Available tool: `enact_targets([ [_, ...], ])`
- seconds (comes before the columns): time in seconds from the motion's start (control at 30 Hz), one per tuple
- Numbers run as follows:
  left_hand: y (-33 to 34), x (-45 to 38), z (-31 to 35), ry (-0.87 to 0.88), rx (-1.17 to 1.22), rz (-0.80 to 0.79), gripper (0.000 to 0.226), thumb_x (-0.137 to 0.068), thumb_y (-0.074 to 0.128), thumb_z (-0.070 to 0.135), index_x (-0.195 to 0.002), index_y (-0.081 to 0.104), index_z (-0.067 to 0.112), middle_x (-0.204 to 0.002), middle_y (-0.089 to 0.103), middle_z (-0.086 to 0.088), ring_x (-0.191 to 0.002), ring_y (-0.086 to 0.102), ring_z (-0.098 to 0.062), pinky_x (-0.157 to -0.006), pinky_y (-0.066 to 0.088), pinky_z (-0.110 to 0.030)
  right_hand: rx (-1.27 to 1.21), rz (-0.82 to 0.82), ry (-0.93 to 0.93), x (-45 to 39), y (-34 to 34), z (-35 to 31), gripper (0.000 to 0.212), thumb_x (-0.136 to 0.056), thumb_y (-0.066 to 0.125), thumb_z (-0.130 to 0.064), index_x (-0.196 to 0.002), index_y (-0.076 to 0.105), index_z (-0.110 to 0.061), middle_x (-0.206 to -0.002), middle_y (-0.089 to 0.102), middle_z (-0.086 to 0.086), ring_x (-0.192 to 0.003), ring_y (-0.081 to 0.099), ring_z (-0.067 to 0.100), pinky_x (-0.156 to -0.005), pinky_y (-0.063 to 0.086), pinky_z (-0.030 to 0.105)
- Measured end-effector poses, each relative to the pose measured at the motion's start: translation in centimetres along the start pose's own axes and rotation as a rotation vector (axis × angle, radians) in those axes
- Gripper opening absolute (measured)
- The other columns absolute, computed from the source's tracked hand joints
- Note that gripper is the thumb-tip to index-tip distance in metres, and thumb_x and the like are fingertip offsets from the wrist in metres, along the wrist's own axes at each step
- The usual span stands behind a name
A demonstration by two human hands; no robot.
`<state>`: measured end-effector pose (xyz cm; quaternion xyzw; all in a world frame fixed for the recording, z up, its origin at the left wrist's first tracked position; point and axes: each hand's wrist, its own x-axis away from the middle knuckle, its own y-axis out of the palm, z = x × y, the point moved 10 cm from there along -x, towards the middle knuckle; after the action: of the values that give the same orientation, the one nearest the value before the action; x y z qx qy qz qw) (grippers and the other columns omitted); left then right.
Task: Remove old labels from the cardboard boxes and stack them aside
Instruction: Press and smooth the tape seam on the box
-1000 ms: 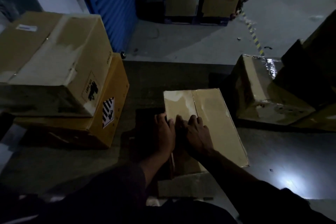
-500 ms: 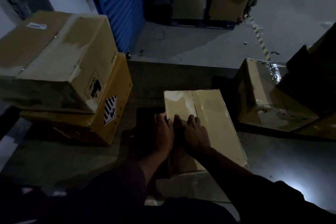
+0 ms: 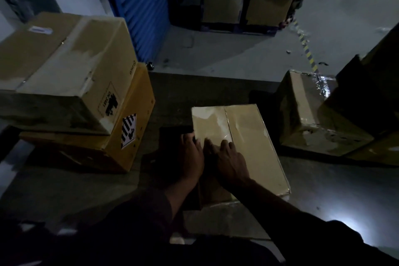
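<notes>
A: Where is the box that the person works on?

B: The cardboard box (image 3: pixel 244 147) lies flat on the dark floor (image 3: pixel 86 188), in the middle of the view and directly in front of the person. Its top face has a seam down the middle, and the left half looks pale and shiny.

A: And the hands?

B: Both hands are on the near left part of that box, side by side and almost touching. The left hand (image 3: pixel 191 158) is at the left edge, its fingers reaching forward over the edge. The right hand (image 3: pixel 230 161) lies on the top face with its fingers stretched forward and flat. It is very dark there, so I cannot tell if the fingertips pinch a label or tape.

A: What is beside it?

B: On the left there is a stack of two boxes. The upper box (image 3: pixel 64 71) is pale and has a small white label (image 3: pixel 40 29) on top. The lower box (image 3: pixel 127 136) is more yellow and carries a striped diamond sticker (image 3: pixel 129 130) on its side. On the right, near the worked box but apart from it, stands a worn box (image 3: pixel 306 114) with shiny tape. Far behind I see a blue corrugated wall (image 3: pixel 142 6) and more stacked boxes (image 3: pixel 248 0).
</notes>
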<state>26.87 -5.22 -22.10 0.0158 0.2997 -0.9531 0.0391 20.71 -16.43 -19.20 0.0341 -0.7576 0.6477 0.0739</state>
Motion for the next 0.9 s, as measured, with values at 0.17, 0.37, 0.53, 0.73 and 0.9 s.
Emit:
enact_targets([
  [0.17, -0.1, 0.0, 0.1, 0.036, -0.032, 0.010, 0.027, -0.098, 0.049, 0.025, -0.121, 0.054, 0.013, -0.125, 0.052, -0.008, -0.112, 0.054, -0.023, -0.092, 0.049, -0.041, -0.030, 0.000, 0.031, -0.9, -0.4, -0.2, 0.062, -0.101, 0.038, -0.039, -0.154, 0.009, -0.028, -0.126, 0.044, 0.017, -0.110, 0.048, 0.034, -0.074, 0.046, 0.040],
  [0.37, -0.1, 0.1, 0.1, 0.042, -0.045, -0.003, 0.029, -0.098, 0.048, 0.024, -0.123, 0.055, 0.011, -0.128, 0.053, -0.009, -0.116, 0.053, -0.025, -0.097, 0.046, -0.043, -0.082, -0.063, 0.132, -3.0, -0.7, 0.1, 0.062, -0.101, 0.025, -0.050, -0.156, 0.007, -0.028, -0.123, 0.048, 0.019, -0.105, 0.056, 0.037, -0.076, 0.040, 0.039],
  [0.53, 0.0, -0.1, 0.0, -0.005, -0.048, -0.005, 0.028, -0.098, 0.048, 0.024, -0.123, 0.054, 0.012, -0.127, 0.052, -0.010, -0.115, 0.053, -0.026, -0.095, 0.046, -0.044, -0.081, -0.022, 0.087, -1.5, -1.1, -0.7, 0.059, -0.102, 0.030, -0.047, -0.153, 0.015, -0.022, -0.121, 0.051, 0.017, -0.105, 0.055, 0.033, -0.073, 0.039, 0.037],
  [0.73, -0.2, 0.1, 0.3, -0.029, -0.044, -0.010, 0.027, -0.099, 0.046, 0.023, -0.123, 0.053, 0.015, -0.129, 0.050, -0.006, -0.116, 0.051, -0.021, -0.095, 0.046, -0.037, -0.123, -0.052, 0.189, -0.8, -0.7, 2.0, 0.057, -0.102, 0.030, -0.047, -0.154, 0.014, -0.029, -0.127, 0.046, 0.016, -0.111, 0.051, 0.035, -0.080, 0.044, 0.041],
  [0.9, -0.4, 0.2, 0.3, -0.031, -0.042, 0.021, 0.025, -0.098, 0.048, 0.023, -0.121, 0.053, 0.016, -0.126, 0.050, -0.004, -0.114, 0.052, -0.021, -0.094, 0.048, -0.040, -0.116, -0.077, 0.300, -2.1, 0.1, 4.2, 0.061, -0.102, 0.030, -0.037, -0.156, 0.008, -0.022, -0.137, 0.038, 0.015, -0.119, 0.046, 0.035, -0.090, 0.041, 0.043],
])
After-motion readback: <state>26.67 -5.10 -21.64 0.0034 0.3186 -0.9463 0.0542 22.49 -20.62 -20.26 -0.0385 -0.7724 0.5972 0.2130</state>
